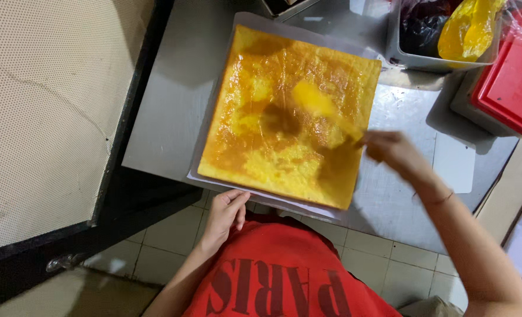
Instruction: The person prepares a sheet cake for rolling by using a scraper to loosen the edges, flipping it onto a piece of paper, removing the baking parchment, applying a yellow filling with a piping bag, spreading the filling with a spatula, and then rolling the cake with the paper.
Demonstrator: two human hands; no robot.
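Yellow sponge sheet [284, 111] gets glaze from a blurred spatula [322, 108] clamped in right hand [390, 149]; left hand [224, 214] rests open.

Left hand [224, 212] hangs low near the belly, fingers loosely curled; right hand [390, 149] is stretched forward, fingers pinched together.

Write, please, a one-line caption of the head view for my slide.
Right hand spreads glaze with a blurred tool over a square yellow sponge cake; left hand rests at the paper edge.

Motion-blurred spreading tool [325, 111]
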